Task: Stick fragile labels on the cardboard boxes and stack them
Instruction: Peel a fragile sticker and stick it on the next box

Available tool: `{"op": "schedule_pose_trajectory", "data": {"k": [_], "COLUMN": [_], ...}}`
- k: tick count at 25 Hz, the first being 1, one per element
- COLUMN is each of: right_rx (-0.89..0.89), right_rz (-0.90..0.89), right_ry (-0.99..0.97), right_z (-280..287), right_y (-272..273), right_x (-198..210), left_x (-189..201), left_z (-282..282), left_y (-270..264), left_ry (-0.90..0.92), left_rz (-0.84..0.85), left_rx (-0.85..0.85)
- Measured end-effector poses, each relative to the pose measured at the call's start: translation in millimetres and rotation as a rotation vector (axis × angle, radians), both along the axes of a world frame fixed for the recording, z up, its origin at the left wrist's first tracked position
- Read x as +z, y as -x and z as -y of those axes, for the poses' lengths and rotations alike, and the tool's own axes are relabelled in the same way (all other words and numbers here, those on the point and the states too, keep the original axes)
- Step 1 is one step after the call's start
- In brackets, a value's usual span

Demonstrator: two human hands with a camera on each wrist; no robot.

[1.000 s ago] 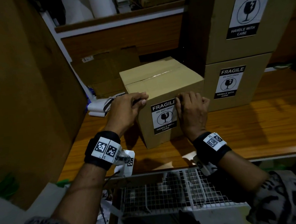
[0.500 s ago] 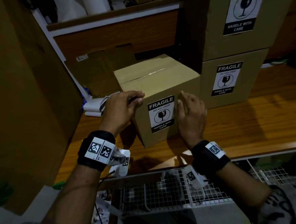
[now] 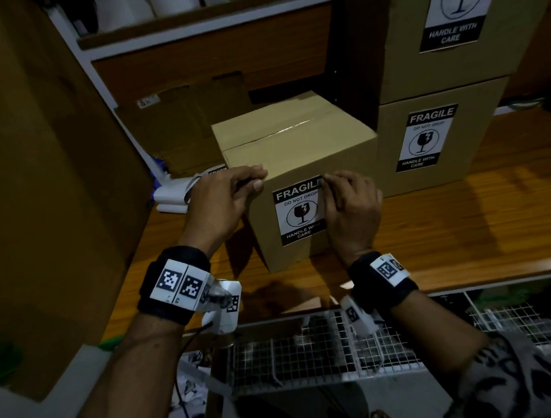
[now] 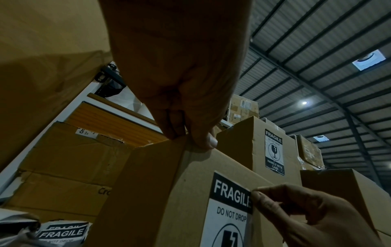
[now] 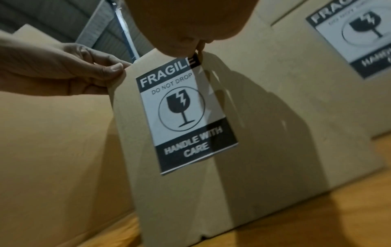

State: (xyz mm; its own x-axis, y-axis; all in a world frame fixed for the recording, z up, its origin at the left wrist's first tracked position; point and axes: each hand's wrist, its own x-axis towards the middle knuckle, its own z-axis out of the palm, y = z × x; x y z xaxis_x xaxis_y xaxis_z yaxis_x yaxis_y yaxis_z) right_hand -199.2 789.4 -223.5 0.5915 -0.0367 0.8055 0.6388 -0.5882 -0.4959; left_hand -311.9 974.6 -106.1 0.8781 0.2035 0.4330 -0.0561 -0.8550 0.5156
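- The right hand (image 3: 353,214) pinches the top right corner of the fragile label (image 3: 300,211) between thumb and fingertips, at the "E" of "FRAGILE"; in the right wrist view a clear strip runs down the label's right edge.
- The left hand (image 3: 221,206) grips the top left corner of the cardboard box (image 3: 299,148), fingers on the top edge and thumb on the front face.
- The box stands on the wooden table (image 3: 464,228), its top flaps closed under clear tape, with the label on its front face.
- The label reads "FRAGILE", "DO NOT DROP", a broken-glass symbol in a circle, then "HANDLE WITH CARE".
- Just beside it on the right stand two stacked boxes (image 3: 442,138). The lower one carries the same label in full; on the upper one only the glass symbol and "HANDLE WITH CARE" fall inside the head view.
- Left of the box lies a pile of spare labels (image 4: 63,232), "FRAGILE" readable on the top one.
- Behind, a flattened carton (image 4: 69,188) shows the letters "Cro", the rest hidden.
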Motion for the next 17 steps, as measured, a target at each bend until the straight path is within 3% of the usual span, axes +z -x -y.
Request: {"op": "schedule_pose_trajectory", "data": {"k": [5, 9, 13, 17], "right_rx": [0.051, 0.28, 0.335, 0.341], "right_rz": [0.036, -0.06, -0.228, -0.047], "right_ry": [0.209, 0.17, 0.077, 0.154], "right_z": [10.2, 20.4, 18.8, 30.1], "right_y": [-8.0, 4.5, -5.6, 6.6], "right_x": [1.9, -8.6, -1.2, 0.7], "left_x": [1.1, -0.5, -0.9, -1.3], "left_z": [0.3, -1.2, -2.5, -1.0], "left_y": [-2.1, -1.4, -1.0, -1.8], "left_ry": [-0.025, -0.021, -0.022, -0.019], "left_rz": [-0.004, 0.008, 0.018, 0.017], "left_rx": [0.023, 0.021, 0.006, 0.007]}}
